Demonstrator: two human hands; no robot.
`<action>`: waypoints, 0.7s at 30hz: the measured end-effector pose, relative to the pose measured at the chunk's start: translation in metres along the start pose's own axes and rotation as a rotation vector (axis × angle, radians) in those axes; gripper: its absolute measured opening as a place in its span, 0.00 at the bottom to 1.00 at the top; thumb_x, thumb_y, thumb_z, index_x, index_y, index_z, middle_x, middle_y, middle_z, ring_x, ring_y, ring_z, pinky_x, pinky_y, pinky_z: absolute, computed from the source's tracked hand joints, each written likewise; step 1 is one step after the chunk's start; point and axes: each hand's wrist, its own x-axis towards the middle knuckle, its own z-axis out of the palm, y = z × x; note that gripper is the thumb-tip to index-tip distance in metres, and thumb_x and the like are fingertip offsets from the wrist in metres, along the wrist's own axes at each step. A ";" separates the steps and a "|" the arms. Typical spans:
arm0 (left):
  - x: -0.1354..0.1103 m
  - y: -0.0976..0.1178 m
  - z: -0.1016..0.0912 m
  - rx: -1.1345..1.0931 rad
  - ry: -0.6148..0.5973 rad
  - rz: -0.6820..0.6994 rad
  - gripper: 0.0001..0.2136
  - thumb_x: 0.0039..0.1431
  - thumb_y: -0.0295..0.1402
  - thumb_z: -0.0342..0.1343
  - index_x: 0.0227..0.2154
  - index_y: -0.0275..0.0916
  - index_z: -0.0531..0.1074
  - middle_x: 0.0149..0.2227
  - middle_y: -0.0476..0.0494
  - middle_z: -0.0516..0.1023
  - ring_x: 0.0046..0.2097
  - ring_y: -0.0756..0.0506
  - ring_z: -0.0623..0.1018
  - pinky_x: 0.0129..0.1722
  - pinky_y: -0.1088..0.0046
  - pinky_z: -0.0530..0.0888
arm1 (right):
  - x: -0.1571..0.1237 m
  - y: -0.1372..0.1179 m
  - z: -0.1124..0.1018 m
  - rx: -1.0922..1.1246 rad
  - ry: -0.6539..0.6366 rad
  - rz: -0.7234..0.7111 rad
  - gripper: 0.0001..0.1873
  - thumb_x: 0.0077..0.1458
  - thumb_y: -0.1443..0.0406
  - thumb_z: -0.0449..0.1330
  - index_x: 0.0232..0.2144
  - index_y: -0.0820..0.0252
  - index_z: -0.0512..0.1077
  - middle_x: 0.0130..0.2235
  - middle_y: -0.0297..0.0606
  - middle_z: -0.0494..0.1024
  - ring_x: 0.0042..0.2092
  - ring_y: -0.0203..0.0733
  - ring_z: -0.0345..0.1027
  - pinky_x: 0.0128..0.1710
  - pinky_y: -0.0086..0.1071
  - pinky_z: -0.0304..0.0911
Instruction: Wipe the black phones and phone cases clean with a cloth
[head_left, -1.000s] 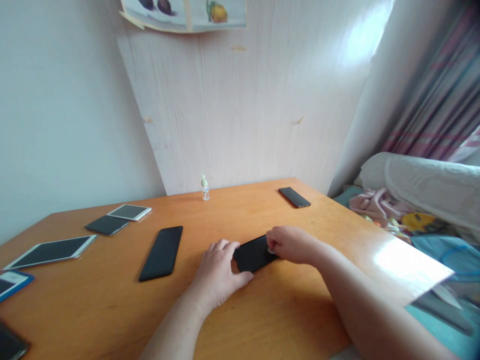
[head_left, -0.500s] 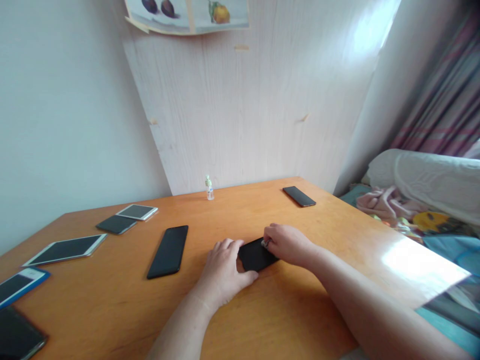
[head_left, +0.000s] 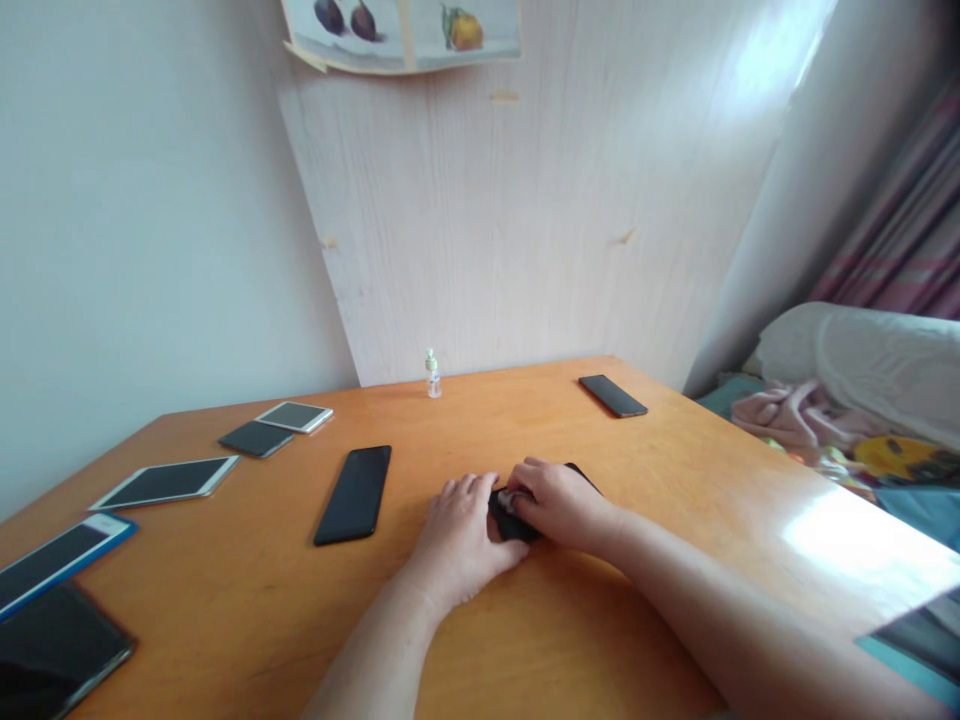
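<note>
A black smartphone lies flat on the wooden table in front of me, its screen facing up. My left hand grips its left end, thumb on the near edge and fingers at the far edge. Over the screen, my right hand is closed on a small crumpled whitish wipe pressed to the glass. That hand covers most of the phone; only its left part and a far right corner show. Left of my hands lies another black smartphone.
On the table, a small clear pump bottle stands by the wall. A dark phone lies at the back right. Several phones and tablets, among them a white tablet and a blue-edged device, line the left side.
My right hand has slid left across the phone's screen with the wipe, closer to my left hand. My left hand keeps its hold. The whole view has shifted slightly.
</note>
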 end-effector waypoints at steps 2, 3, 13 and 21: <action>0.000 0.000 0.000 -0.001 -0.005 -0.006 0.34 0.45 0.45 0.65 0.55 0.43 0.63 0.51 0.41 0.73 0.53 0.36 0.70 0.52 0.60 0.66 | 0.004 0.005 -0.001 -0.083 0.056 0.097 0.07 0.55 0.67 0.54 0.35 0.58 0.72 0.36 0.38 0.75 0.37 0.38 0.68 0.35 0.28 0.56; 0.000 -0.001 0.000 -0.002 -0.008 -0.007 0.35 0.45 0.46 0.65 0.56 0.42 0.62 0.52 0.40 0.72 0.53 0.36 0.70 0.53 0.60 0.66 | 0.005 0.007 -0.002 -0.105 0.066 0.122 0.07 0.55 0.67 0.54 0.34 0.58 0.72 0.36 0.38 0.75 0.37 0.38 0.69 0.35 0.28 0.55; -0.002 0.002 -0.003 -0.026 -0.025 -0.023 0.37 0.44 0.46 0.65 0.58 0.43 0.61 0.54 0.41 0.71 0.55 0.36 0.69 0.54 0.60 0.65 | -0.002 0.014 -0.002 -0.017 -0.012 0.134 0.07 0.52 0.66 0.58 0.36 0.57 0.70 0.34 0.35 0.76 0.34 0.37 0.67 0.32 0.27 0.54; -0.001 0.003 -0.003 -0.065 -0.019 0.006 0.33 0.44 0.42 0.65 0.55 0.45 0.64 0.51 0.42 0.73 0.52 0.37 0.71 0.52 0.62 0.66 | 0.005 -0.011 0.006 0.000 -0.014 -0.010 0.10 0.57 0.68 0.53 0.35 0.60 0.75 0.36 0.39 0.77 0.38 0.38 0.69 0.37 0.27 0.57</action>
